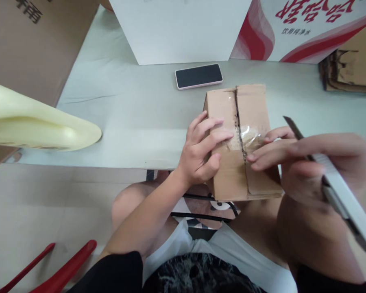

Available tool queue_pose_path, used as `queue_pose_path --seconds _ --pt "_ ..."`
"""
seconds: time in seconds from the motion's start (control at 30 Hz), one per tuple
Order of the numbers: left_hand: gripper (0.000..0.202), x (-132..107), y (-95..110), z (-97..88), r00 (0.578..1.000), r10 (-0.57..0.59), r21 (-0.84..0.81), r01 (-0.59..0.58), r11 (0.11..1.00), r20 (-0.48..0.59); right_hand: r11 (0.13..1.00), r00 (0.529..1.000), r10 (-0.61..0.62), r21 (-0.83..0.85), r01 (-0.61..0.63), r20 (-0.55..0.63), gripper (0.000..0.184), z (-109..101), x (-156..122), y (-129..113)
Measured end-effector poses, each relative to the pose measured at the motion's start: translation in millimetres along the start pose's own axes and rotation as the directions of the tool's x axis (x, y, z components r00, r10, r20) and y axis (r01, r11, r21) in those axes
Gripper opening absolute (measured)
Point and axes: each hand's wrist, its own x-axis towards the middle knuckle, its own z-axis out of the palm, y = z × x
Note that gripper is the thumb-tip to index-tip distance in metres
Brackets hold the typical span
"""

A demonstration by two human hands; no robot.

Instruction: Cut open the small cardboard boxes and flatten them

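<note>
Step in hand, as judged: working at the seam of the cardboard box (239,142), which sits at the table's (134,138) near edge. Left hand (197,150) lies over the left flap, fingers spread, steadying it. Right hand (301,179) is curled round a knife (343,195), blade clear of the box; its fingertips reach the right flap beside clear tape (250,134). Blur: contact there uncertain. Next move calls for firm steadying, blade away from fingers.
</note>
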Motion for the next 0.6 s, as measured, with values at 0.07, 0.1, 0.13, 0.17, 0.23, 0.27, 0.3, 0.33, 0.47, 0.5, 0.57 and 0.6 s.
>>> queue_pose_path --seconds 0.07,0.1,0.13,0.17,0.23,0.27,0.3,0.33,0.47,0.5,0.57,0.6 --pt "0.047 -0.8 -3.3 -4.5 0.999 -0.043 -0.028 0.042 0.999 -0.009 0.996 0.989 -0.089 0.016 0.087 0.121 0.036 -2.4 -2.0 4.3" --pt "0.047 -1.0 -4.9 -6.9 0.997 -0.07 -0.037 0.07 0.997 -0.01 0.996 0.981 -0.085 -0.002 0.087 0.177 0.033 -3.4 -3.2 5.7" --pt "0.047 -0.8 -6.2 -9.2 0.996 -0.092 -0.039 0.091 0.995 -0.004 0.996 0.974 -0.083 -0.015 0.088 0.213 0.03 -4.3 -4.7 6.7" --pt "0.046 -0.5 -7.1 -11.1 0.995 -0.103 -0.034 0.103 0.994 0.005 0.995 0.967 -0.093 -0.014 0.099 0.236 0.026 -5.1 -6.3 7.2" --pt "0.045 0.7 -8.0 -13.2 0.996 -0.084 -0.017 0.085 0.996 0.015 0.991 0.951 -0.128 -0.008 0.135 0.282 0.021 -6.4 -9.9 7.3" --pt "0.044 1.3 -7.9 -13.5 0.998 -0.066 -0.012 0.066 0.998 0.014 0.987 0.944 -0.148 -0.01 0.158 0.296 0.021 -7.0 -11.7 7.3" --pt "0.044 1.8 -7.6 -13.2 0.999 -0.053 -0.011 0.053 0.999 0.009 0.983 0.935 -0.168 -0.017 0.182 0.311 0.025 -7.5 -13.3 7.5" --pt "0.044 2.3 -7.1 -12.4 0.999 -0.048 -0.009 0.048 0.999 0.005 0.978 0.926 -0.183 -0.037 0.207 0.331 0.029 -7.9 -14.8 7.8" --pt "0.046 3.0 -6.6 -7.9 0.998 -0.069 0.012 0.068 0.998 0.008 0.943 0.893 -0.201 -0.168 0.288 0.404 0.036 -8.7 -18.7 9.5" --pt "0.047 3.1 -7.0 -6.9 0.997 -0.074 0.016 0.073 0.997 0.012 0.938 0.896 -0.199 -0.187 0.291 0.398 0.035 -9.1 -19.7 9.6" --pt "0.049 3.6 -7.5 -5.6 0.997 -0.072 0.019 0.071 0.997 0.024 0.928 0.905 -0.235 -0.195 0.317 0.354 0.038 -11.0 -22.9 9.8" --pt "0.05 4.2 -7.2 -5.6 0.997 -0.063 0.018 0.063 0.998 0.032 0.915 0.904 -0.274 -0.201 0.35 0.327 0.042 -12.7 -25.3 10.2"
